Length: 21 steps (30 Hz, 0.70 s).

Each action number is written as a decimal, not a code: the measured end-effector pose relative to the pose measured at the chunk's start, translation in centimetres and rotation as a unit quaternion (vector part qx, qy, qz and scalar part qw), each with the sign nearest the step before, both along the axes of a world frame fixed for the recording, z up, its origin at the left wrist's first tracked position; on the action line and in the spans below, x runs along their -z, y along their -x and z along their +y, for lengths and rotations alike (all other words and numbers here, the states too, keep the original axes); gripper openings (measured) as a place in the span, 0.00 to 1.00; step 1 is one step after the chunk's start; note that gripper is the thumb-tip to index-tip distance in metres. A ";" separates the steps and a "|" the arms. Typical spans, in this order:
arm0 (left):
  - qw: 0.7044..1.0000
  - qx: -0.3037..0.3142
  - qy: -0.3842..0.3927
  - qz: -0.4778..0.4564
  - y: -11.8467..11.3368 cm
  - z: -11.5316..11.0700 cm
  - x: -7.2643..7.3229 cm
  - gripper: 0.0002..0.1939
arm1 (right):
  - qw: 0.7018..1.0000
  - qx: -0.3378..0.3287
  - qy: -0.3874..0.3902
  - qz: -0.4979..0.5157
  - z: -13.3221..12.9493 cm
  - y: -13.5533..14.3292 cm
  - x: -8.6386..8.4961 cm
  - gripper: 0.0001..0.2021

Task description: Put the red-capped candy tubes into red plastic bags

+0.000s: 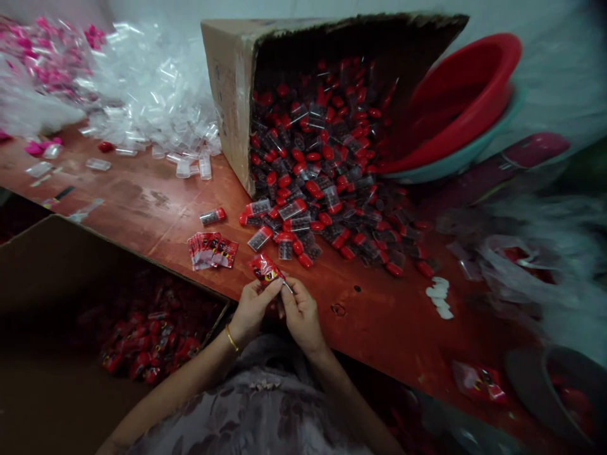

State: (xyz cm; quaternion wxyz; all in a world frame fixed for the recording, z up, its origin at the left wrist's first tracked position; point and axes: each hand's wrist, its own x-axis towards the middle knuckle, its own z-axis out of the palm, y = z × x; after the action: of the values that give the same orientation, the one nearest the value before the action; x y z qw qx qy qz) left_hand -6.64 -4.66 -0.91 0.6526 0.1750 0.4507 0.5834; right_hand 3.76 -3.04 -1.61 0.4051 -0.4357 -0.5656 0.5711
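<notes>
Both hands meet at the table's front edge around a red printed card (264, 268) with black and yellow on it. My left hand (256, 302), a gold bangle at its wrist, pinches the card's lower part. My right hand (300, 309) closes at the card's lower right corner, where a small pale edge shows between the fingers; I cannot make out what it is. Just left lies a fanned stack of similar red cards (212, 250). Beyond it rests a single clear tube with a red cap (212, 216). More red-capped tubes (284, 245) lie close in front of the hands.
A cardboard box (230, 95) on its side spills many red-capped tubes. Clear plastic pieces (156, 88) heap at left. A red basin (493, 63) leans at right, near white pieces (440, 297). Below left, an open carton (28, 253) holds red packed items (147, 341).
</notes>
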 end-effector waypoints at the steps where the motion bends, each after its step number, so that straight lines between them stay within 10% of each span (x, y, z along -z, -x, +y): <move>1: 1.000 0.006 -0.002 -0.006 0.1 0.0 0.0 0.19 | 1.000 -0.007 0.013 0.023 0.0 0.0 -0.1 0.12; 15: 0.996 0.005 0.036 -0.079 1.3 -1.4 -1.3 0.19 | 0.989 -0.010 -0.113 -0.093 0.7 0.5 0.8 0.09; 21: 0.974 -0.141 0.163 0.069 10.0 -6.1 0.0 0.20 | 0.851 0.077 -0.330 -0.401 6.5 -2.4 1.4 0.19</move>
State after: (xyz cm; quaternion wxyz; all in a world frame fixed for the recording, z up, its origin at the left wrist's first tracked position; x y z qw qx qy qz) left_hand -16.64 -10.74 -0.87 0.5508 0.0412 0.6038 0.5747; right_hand 6.17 3.48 -3.01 0.3058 -0.5096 -0.7988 0.0935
